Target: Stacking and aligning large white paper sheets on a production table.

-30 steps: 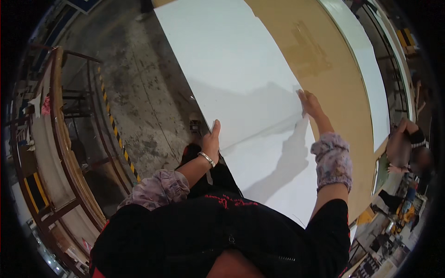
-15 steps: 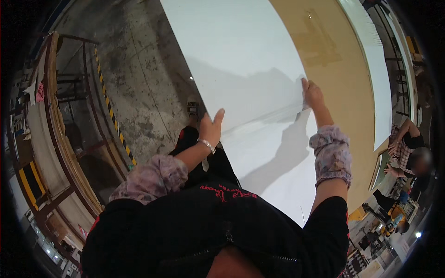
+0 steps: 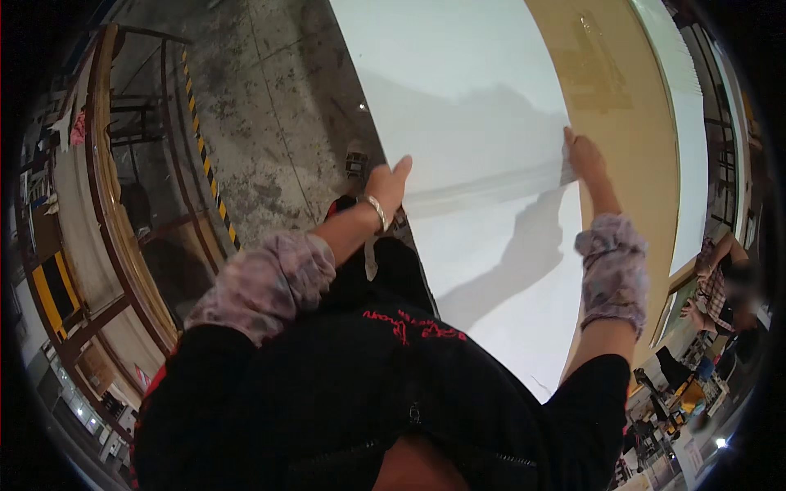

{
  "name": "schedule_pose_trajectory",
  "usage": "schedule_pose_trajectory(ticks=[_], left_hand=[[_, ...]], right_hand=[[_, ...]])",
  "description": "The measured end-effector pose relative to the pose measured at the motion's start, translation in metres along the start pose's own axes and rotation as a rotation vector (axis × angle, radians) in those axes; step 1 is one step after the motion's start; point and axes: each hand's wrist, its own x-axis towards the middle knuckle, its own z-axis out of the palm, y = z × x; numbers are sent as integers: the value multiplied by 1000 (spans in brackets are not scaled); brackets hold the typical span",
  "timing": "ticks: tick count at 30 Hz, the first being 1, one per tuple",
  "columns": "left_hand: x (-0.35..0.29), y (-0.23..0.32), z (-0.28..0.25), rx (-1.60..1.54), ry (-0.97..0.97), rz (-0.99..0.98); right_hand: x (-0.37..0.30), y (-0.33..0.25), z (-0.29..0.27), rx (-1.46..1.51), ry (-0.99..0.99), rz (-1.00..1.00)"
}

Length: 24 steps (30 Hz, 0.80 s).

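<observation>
A large white sheet [image 3: 467,90] stretches away from me over another white surface [image 3: 483,278] of the same width. Its near edge is a translucent, layered-looking band running between my hands. At the left edge my left hand [image 3: 387,186] grips the sheet, thumb raised on top and the other fingers hidden beneath. My right hand [image 3: 584,157] pinches the opposite edge, fingers bent round it. The sheet looks lifted a little between them, and shadows of my hand and arm fall on the white surface below. Whether it is one layer or several, I cannot tell.
Right of the sheet lies a brown board [image 3: 626,139] with clear tape on it, then another white panel [image 3: 686,123]. A co-worker [image 3: 716,286] is at the far right. On the left stand a brown metal-framed rack [image 3: 102,188] and a yellow-black floor stripe [image 3: 205,159].
Both hands have moved a little farther from my body, drawing the sheet's near edge with them. The whole view has shifted, so the surroundings appear farther right.
</observation>
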Motion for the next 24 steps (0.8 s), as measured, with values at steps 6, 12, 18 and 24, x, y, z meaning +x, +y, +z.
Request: schedule_pose_trajectory(ticks=[6,12,18,24], left_hand=[[-24,21,-7,-343,-276,-65],[0,-12,-6,-135,-186,89],[-28,30,-21,-332,-511,-204],[-5,-11,-8,-38,-166,78]], right_hand=[[-1,28,-6,822,-229,84],[8,20,-5,633,-253,46],[10,37,5,698,-413,28],[5,43,31,471,154,-180]])
